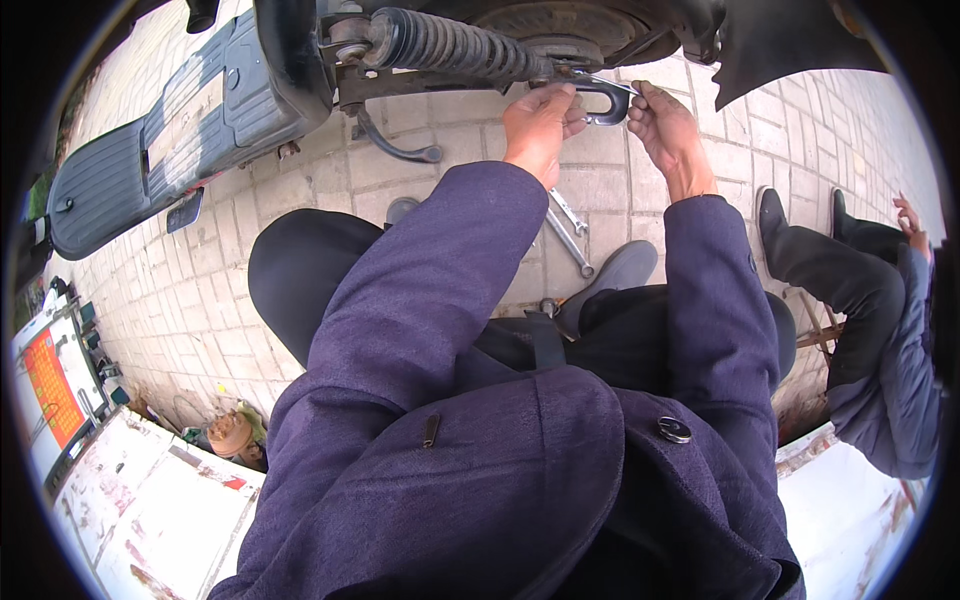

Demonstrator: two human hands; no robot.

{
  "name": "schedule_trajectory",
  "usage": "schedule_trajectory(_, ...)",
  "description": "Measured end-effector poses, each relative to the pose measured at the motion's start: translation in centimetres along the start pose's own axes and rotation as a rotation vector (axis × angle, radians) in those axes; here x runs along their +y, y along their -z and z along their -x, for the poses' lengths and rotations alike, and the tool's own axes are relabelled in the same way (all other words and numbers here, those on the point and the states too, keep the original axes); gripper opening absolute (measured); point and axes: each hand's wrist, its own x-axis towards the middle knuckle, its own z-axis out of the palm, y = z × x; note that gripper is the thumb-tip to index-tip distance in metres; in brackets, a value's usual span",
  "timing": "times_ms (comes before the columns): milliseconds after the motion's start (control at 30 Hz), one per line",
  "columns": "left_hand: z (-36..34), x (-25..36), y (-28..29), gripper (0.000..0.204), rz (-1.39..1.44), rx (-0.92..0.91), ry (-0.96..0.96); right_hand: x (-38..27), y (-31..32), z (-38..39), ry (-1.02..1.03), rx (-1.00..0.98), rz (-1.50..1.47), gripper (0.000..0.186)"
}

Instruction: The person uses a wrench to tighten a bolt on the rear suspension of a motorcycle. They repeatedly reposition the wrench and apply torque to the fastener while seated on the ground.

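Both my hands work at the lower end of a coil-spring shock absorber (455, 47), next to the wheel hub (560, 48) of a motorbike or scooter. My left hand (540, 128) is closed, its thumb and fingers curled beside the hub; what they grip is hidden. My right hand (665, 128) pinches the outer end of a thin silver tool (612, 84), which runs toward the hub; its exact kind is not clear. Between my hands sits a black loop-shaped bracket (626, 103) with a long slot, its left end partly behind my left fingers.
Two wrenches, a long one (570, 242) and a shorter one (568, 210), lie on the paving near my grey shoe (622, 282). A ribbed black footboard (195, 130) is at the upper left. Another person (870, 300) sits at the right. A clay-coloured pot (230, 435) stands at lower left.
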Motion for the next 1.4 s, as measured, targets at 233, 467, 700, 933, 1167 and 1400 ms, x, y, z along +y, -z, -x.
schedule_trajectory(233, -1.5, -0.9, -2.0, 0.03, 0.087, 0.008, -0.062, -0.3, -0.5, -0.5, -0.062, 0.005, 0.003, 0.025)
schedule_trajectory(467, -1.8, -1.4, -3.0, 0.019, 0.19, 0.067, -0.1, -1.4, -0.9, 0.1, -0.033, -0.007, 0.273, 0.029)
schedule_trajectory(700, -1.9, -1.7, -2.8, 0.017, 0.213, 0.019, -0.097, -2.4, -0.9, 0.7, -0.016, -0.055, 0.577, 0.039)
schedule_trajectory(933, -1.9, -1.8, -3.1, 0.019, 0.176, 0.043, -0.129, -2.0, -0.8, 1.0, 0.124, -0.035, 0.683, 0.043)
schedule_trajectory(1167, -1.6, -1.8, -3.2, 0.019, 0.177, 0.079, -0.133, 0.2, 0.9, 0.3, 0.458, 0.12, 1.086, 0.03)
schedule_trajectory(1400, -1.7, -1.8, -3.2, 0.02, 0.188, 0.079, -0.135, 0.1, 1.0, 0.1, 0.534, 0.165, 1.261, 0.03)
